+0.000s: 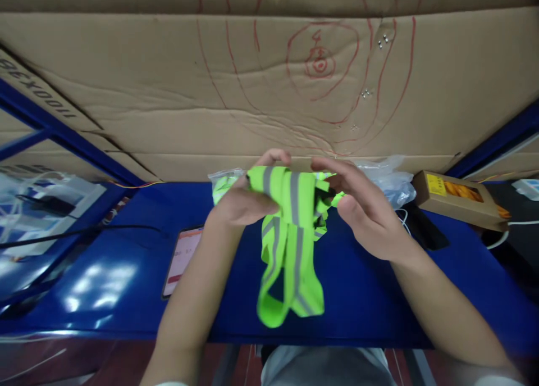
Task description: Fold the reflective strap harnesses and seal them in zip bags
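Observation:
A bright yellow-green reflective strap harness (295,200) with grey stripes hangs in front of me above the blue tabletop. My left hand (248,198) is closed around its folded upper left part, thumb in front. Loose loops dangle below the hand. Just right of the bundle, my right hand (366,206) is held with thumb and fingers apart. Small green and black ends of the harness lie close to that thumb; whether they touch it, I cannot tell. Behind the left hand, a clear plastic bag (225,178) has green material in it.
A phone (183,257) with a lit screen lies left on the blue table (126,307). At the right are a clear plastic bag (389,181), a dark phone-like slab (427,228) and a cardboard box (461,198). Cardboard (147,82) with red rings stands behind.

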`<state>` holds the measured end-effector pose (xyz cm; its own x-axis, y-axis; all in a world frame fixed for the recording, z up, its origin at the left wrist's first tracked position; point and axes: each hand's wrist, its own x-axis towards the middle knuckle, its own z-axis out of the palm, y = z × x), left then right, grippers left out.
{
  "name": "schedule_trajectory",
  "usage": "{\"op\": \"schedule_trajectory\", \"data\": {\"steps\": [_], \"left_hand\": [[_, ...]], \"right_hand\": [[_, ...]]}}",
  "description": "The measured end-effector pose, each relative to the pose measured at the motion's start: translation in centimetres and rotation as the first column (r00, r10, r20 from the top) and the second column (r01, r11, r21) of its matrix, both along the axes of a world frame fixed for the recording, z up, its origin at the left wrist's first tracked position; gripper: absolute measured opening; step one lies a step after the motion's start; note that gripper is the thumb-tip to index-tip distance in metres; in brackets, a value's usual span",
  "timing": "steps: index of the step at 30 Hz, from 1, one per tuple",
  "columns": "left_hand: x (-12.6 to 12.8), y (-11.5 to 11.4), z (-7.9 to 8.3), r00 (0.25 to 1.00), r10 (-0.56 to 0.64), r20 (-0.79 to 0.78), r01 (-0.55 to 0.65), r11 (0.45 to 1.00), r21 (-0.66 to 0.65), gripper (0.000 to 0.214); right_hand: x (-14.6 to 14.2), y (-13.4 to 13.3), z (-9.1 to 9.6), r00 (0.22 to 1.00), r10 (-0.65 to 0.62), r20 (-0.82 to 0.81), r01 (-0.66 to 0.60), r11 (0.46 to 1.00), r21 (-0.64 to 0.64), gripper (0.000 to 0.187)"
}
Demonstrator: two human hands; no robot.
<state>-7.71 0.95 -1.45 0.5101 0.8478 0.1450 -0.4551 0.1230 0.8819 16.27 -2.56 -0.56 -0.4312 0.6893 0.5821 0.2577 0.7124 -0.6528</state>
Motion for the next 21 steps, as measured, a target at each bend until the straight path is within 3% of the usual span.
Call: {"op": "schedule_trajectory", "data": {"steps": [3, 5, 10, 16, 19, 21], "left_hand": [[2.0, -0.2, 0.1, 0.999, -0.037, -0.037, 0.04, 0.997, 0.065, 0.067], [2.8, 0.1, -0.5, 0.998, -0.043, -0.036, 0.044, 0.998, 0.045, 0.069], [4.0, 1.0, -2.1, 0.999, 0.044, 0.024, -0.042, 0.997, -0.058, 0.086], [5.4, 0.9, -2.6, 0.997, 0.033, 0.065, -0.027, 0.995, -0.092, 0.081], [5.8, 0.8, -3.1, 0.999, 0.015, 0.052, -0.009, 0.994, -0.112, 0.078], [6.1, 0.7, -3.6, 1.0, -0.018, 0.025, 0.021, 0.992, -0.125, 0.076]], "right_hand": [[0.5, 0.4, 0.1, 0.984, -0.126, 0.124, 0.113, 0.988, 0.101, 0.055], [0.6, 1.2, -0.2, 0.971, -0.174, 0.166, 0.163, 0.983, 0.078, 0.047], [0.8, 2.7, -1.0, 0.994, -0.104, 0.044, 0.105, 0.994, -0.026, 0.031], [1.2, 2.8, -1.1, 0.991, -0.125, 0.053, 0.13, 0.986, -0.103, 0.028], [1.8, 3.2, -0.9, 0.996, -0.071, 0.058, 0.079, 0.987, -0.14, 0.037], [2.3, 3.7, -0.9, 0.997, 0.034, 0.072, -0.018, 0.977, -0.213, 0.052]]}}
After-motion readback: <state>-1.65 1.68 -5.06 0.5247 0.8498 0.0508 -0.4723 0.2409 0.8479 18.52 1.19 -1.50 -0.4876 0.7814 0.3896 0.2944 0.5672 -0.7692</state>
